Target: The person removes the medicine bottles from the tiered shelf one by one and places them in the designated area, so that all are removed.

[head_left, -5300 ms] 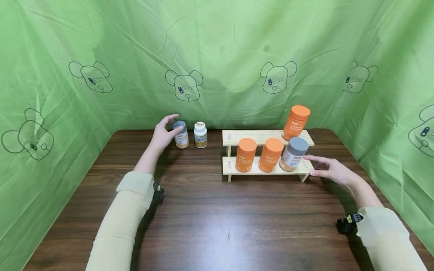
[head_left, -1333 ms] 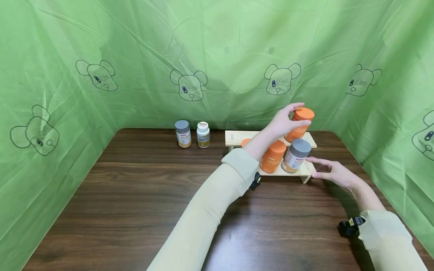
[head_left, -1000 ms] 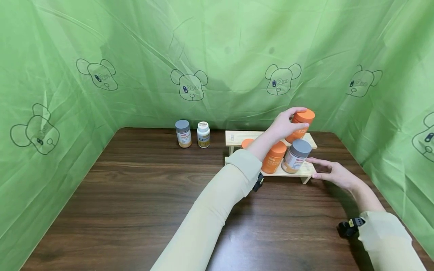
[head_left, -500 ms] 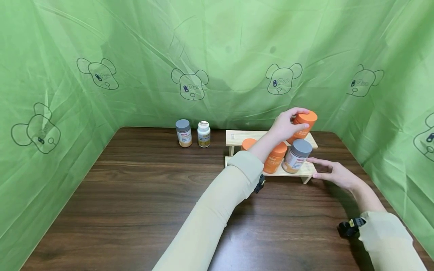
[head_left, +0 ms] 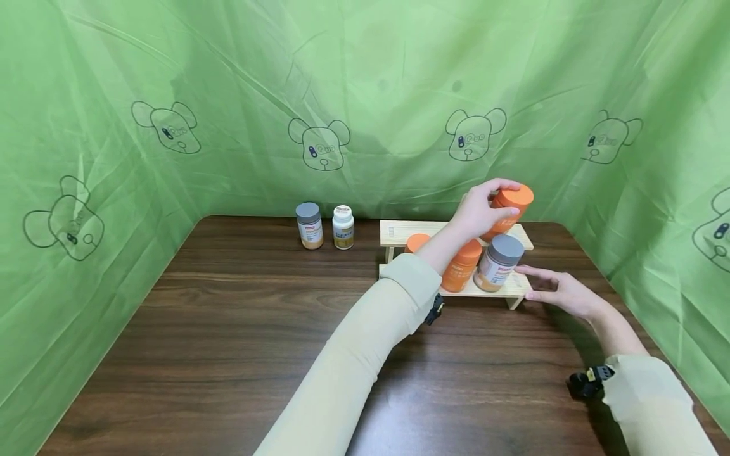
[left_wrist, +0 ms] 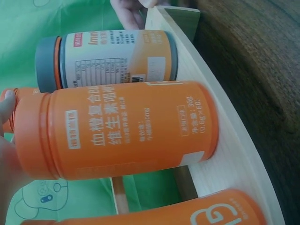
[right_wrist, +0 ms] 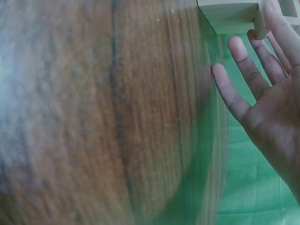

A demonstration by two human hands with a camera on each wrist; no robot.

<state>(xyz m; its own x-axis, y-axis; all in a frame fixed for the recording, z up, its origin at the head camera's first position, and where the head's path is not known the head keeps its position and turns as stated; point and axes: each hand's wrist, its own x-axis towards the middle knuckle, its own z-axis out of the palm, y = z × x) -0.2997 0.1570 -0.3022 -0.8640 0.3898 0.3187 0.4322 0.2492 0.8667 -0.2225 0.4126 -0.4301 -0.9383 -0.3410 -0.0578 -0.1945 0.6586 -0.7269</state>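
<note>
My left hand (head_left: 502, 201) reaches across and grips the orange bottle (head_left: 521, 197) on the top step of a two-step wooden rack (head_left: 399, 229), fingers over its lid and thumb on its side. The bottle leans slightly right. On the lower step stand two orange bottles (head_left: 461, 269) and a grey-lidded bottle (head_left: 497, 263); my forearm hides most of the left one. The left wrist view shows the lower step's orange bottle (left_wrist: 122, 129) and grey-lidded bottle (left_wrist: 108, 61) close up. My right hand (head_left: 538, 283) lies flat with straight fingers (right_wrist: 243, 56) against the rack's right end (right_wrist: 229, 14).
A grey-lidded bottle (head_left: 308, 225) and a small white bottle (head_left: 343, 227) stand on the dark wooden table (head_left: 239, 329) left of the rack. Green sheeting (head_left: 365, 95) walls the table on three sides. Black wrist cameras (head_left: 587, 380) sit on both sleeves.
My left hand left the grey-lidded bottle at the back left, crossed to the rack and closed round the top orange bottle, which now leans slightly right. The right hand has stayed put.
</note>
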